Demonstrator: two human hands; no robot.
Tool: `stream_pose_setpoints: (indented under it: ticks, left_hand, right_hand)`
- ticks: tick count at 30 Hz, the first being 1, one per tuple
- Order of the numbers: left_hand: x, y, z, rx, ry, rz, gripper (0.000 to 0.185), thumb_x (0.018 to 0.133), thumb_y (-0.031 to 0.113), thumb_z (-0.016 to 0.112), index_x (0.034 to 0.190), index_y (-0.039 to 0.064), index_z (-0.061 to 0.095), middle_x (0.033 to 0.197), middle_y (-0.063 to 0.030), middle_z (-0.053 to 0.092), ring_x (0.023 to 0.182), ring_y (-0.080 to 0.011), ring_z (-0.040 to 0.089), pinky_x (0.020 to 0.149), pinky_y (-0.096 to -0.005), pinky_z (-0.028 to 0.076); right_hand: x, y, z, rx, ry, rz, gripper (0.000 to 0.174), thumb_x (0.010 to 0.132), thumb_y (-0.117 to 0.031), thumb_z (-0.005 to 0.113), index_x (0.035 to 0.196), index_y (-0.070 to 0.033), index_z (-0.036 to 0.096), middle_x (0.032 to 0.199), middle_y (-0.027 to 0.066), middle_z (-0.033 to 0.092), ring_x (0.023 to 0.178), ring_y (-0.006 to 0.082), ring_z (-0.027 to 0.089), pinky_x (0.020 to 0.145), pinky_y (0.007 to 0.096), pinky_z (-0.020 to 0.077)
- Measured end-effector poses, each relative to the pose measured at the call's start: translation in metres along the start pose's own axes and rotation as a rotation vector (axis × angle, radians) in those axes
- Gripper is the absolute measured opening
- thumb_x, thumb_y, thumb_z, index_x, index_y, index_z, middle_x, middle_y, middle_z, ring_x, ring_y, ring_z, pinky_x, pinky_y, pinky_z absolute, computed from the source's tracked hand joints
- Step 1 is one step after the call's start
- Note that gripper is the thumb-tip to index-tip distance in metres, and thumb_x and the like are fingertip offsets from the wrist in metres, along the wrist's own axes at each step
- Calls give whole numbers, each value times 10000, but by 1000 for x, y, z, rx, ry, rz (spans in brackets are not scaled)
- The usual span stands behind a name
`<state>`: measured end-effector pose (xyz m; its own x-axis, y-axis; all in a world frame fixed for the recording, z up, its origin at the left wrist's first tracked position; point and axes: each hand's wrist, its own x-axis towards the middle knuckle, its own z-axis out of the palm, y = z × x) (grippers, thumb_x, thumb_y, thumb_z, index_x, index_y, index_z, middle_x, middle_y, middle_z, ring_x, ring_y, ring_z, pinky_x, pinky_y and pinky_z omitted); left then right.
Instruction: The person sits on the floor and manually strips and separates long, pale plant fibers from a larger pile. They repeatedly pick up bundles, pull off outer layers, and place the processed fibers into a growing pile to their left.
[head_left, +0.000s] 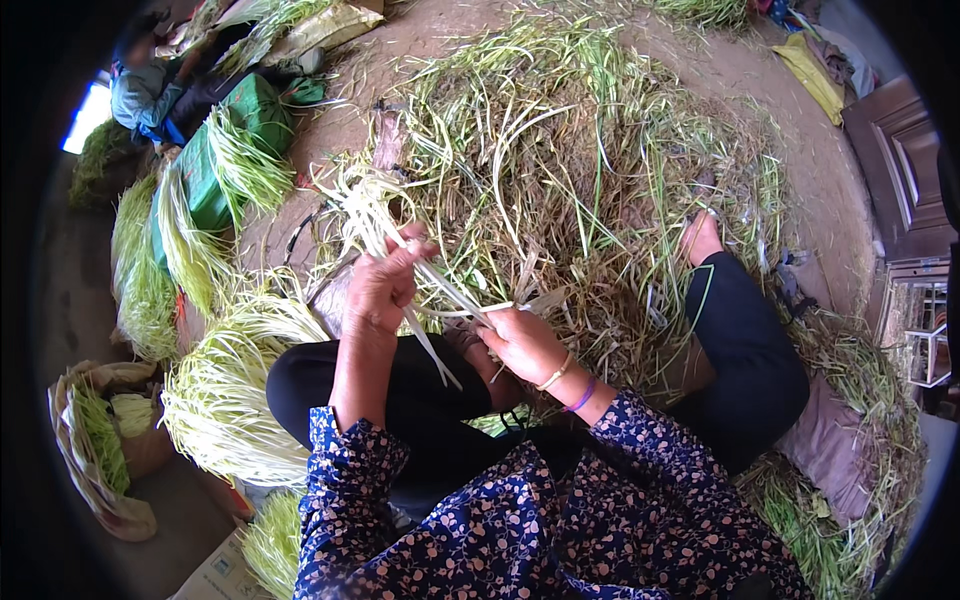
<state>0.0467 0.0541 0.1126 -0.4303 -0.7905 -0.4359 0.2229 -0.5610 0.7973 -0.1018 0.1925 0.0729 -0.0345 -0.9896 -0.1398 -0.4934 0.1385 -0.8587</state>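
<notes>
My left hand (386, 285) is closed around a small bunch of pale, yellowish-white plant stalks (371, 214), raised above my bent left knee. Their loose tops fan out beyond the fingers, while a few ends hang below the fist. With my right hand (525, 341) I grip the lower ends of some stalks, thumb and fingers pinched together. One whitish strip (476, 310) runs sideways between the hands. Past them spreads a heap of brown and green plant trimmings (570, 187). Left of my knee lies a large bundle of pale stalks (232, 397).
At upper left, a person (142, 97) sits beside a green sack (199, 195) with stalk bundles on it. An open sack (97, 457) holds greens at far left. My right leg (742, 352) stretches over the litter. A brown panelled door (904, 169) stands at right.
</notes>
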Motion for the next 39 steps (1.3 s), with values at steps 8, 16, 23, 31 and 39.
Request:
stream_pose_setpoints:
  ticks: [8, 16, 23, 31, 39]
  left_hand:
    - [15, 35, -13, 48, 428, 452, 118, 845, 125, 573, 911, 31, 601, 648, -27, 568, 554, -88, 488, 501, -203, 378]
    - [31, 5, 0, -100, 306, 247, 180, 896, 140, 465, 1007, 3, 504, 645, -49, 505, 622, -191, 521, 581, -299, 438]
    - [45, -12, -21, -124, 302, -47, 191, 872, 100, 477, 1046, 33, 514, 627, -5, 477, 433, -82, 345, 389, -222, 274]
    - [39, -26, -5, 280, 351, 96, 98, 724, 33, 657, 774, 25, 574, 569, -40, 561, 341, -34, 351, 305, -184, 219]
    - [37, -43, 14, 405, 303, 39, 114, 676, 22, 694, 646, 45, 587, 487, 35, 484, 361, -33, 345, 347, -192, 233]
  right_hand:
    - [75, 76, -13, -137, 107, 333, 68, 787, -100, 603, 848, -71, 613, 698, 65, 623, 569, 145, 573, 496, 272, 464]
    - [163, 133, 8, -354, 411, 385, 167, 730, -153, 620, 847, -60, 545, 868, 142, 607, 807, 335, 601, 669, 428, 493]
    - [158, 182, 20, 207, 584, 196, 83, 736, -64, 643, 765, -5, 593, 633, 82, 595, 536, 197, 585, 488, 320, 475]
    - [70, 59, 28, 956, 456, 76, 42, 763, -1, 627, 800, -20, 617, 766, 67, 638, 681, 113, 601, 631, 222, 522]
    - [27, 22, 19, 636, 262, -128, 102, 754, -8, 616, 841, 8, 565, 794, 79, 586, 743, 178, 570, 704, 270, 452]
